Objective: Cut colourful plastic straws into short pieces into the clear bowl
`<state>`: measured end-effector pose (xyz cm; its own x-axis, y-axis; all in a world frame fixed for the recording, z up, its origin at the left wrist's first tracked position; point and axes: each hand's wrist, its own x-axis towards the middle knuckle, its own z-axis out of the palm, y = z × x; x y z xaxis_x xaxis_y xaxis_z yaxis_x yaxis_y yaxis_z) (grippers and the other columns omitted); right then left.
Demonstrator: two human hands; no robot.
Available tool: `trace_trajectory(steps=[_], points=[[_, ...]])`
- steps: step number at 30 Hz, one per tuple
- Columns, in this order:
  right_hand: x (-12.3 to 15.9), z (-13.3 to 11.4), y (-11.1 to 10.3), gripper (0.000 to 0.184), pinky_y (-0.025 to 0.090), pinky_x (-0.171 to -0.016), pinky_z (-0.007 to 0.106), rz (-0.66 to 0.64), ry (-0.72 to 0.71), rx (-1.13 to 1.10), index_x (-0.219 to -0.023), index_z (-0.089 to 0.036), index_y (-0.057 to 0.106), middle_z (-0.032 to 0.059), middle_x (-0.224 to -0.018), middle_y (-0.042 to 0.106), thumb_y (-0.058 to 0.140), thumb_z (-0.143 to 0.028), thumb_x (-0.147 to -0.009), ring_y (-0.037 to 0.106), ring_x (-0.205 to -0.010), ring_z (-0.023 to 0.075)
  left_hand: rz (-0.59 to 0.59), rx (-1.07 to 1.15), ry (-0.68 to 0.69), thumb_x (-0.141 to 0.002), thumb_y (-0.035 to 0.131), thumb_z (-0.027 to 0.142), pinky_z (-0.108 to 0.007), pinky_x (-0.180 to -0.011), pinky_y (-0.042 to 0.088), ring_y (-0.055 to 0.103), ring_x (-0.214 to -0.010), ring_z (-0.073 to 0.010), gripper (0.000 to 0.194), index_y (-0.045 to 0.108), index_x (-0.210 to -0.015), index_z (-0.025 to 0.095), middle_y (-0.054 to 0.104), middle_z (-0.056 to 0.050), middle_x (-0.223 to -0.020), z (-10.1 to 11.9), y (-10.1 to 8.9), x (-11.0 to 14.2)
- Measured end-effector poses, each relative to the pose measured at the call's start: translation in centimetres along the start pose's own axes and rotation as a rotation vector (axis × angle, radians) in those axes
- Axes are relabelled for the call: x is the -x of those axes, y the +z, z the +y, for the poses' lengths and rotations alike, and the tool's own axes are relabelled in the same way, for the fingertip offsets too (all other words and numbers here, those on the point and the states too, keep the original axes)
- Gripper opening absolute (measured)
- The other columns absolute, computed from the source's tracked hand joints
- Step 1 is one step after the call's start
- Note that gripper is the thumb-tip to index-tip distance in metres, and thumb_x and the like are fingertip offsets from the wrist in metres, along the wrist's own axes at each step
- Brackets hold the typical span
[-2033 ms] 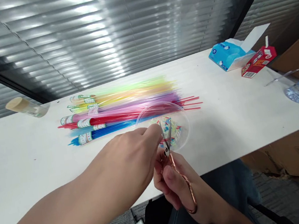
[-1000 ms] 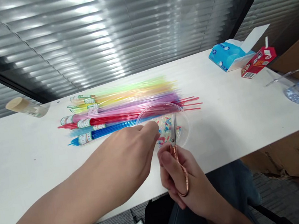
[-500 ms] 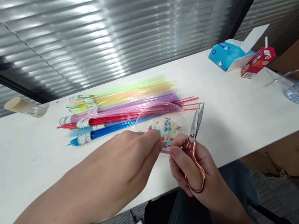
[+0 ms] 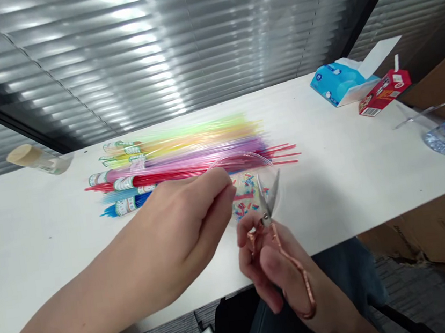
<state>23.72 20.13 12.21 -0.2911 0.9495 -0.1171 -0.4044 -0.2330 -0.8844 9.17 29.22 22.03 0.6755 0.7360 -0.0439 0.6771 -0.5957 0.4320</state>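
Observation:
My left hand (image 4: 196, 218) is closed in a pinch above the near left side of a clear round bowl (image 4: 264, 156). From its fingertips a short length of thin red straw (image 4: 244, 196) sticks out to the right. In my right hand (image 4: 275, 268) is a pair of scissors (image 4: 266, 216) with copper-coloured handles. Its blades are spread apart over the bowl's right side, a little right of the red straw. Many small cut pieces (image 4: 241, 210) in red, blue and pale yellow lie in the bowl, partly hidden by my hands.
Labelled bundles of long thin straws (image 4: 189, 157) in several colours lie behind the bowl. A capped clear jar (image 4: 39, 159) lies at the far left. At the right are a blue box (image 4: 338, 85), a red carton (image 4: 384, 92) and a clear container (image 4: 442, 139). Blinds line the back.
My right hand has moved left and turned the scissors, whose blades have spread wider. My left hand has risen slightly. The red straw now shows above the bowl, away from my right fingers.

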Motion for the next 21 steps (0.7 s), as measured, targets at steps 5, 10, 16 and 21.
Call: trace_trajectory(steps=[5,10,16,21], points=[[0.24,-0.31,1.12,0.052,0.027,-0.047,0.021,-0.116,0.120,0.085,-0.101,-0.020,0.046,-0.0035,-0.074,0.043,0.056,-0.069,-0.085,0.035,-0.054,0.0065,0.046,-0.024,-0.028,-0.098,0.033,0.029,-0.025,-0.045,0.026,0.040,-0.048,-0.0092,0.030,0.046,-0.072,0.020,0.049,0.003,-0.057,0.27,0.30,-0.46],[0.18,-0.33,0.95,0.050,0.029,-0.050,0.023,-0.074,0.063,0.123,-0.097,-0.020,0.045,-0.0046,-0.070,0.042,0.050,-0.069,-0.088,0.034,-0.052,0.0063,-0.097,0.021,0.055,-0.099,0.034,0.027,-0.023,-0.047,0.030,0.042,-0.050,-0.0081,0.031,0.047,-0.072,0.020,0.052,0.003,-0.062,-0.12,0.56,-0.24],[-0.03,-0.76,0.92,0.050,0.026,-0.049,0.024,-0.041,0.035,0.120,-0.088,-0.020,0.044,-0.0056,-0.065,0.040,0.052,-0.069,-0.088,0.031,-0.050,0.0068,-0.140,0.039,0.085,-0.099,0.033,0.026,-0.023,-0.050,0.032,0.044,-0.053,-0.0084,0.030,0.049,-0.074,0.019,0.054,0.003,-0.067,-0.17,0.67,-0.17],[-0.40,-0.83,0.61,0.051,0.027,-0.050,0.024,-0.070,0.022,0.134,-0.084,-0.020,0.044,-0.0058,-0.062,0.040,0.053,-0.070,-0.086,0.032,-0.050,0.0070,-0.149,0.037,0.085,-0.098,0.033,0.025,-0.023,-0.050,0.032,0.043,-0.053,-0.0087,0.029,0.050,-0.076,0.019,0.055,0.003,-0.067,-0.17,0.75,-0.20]])
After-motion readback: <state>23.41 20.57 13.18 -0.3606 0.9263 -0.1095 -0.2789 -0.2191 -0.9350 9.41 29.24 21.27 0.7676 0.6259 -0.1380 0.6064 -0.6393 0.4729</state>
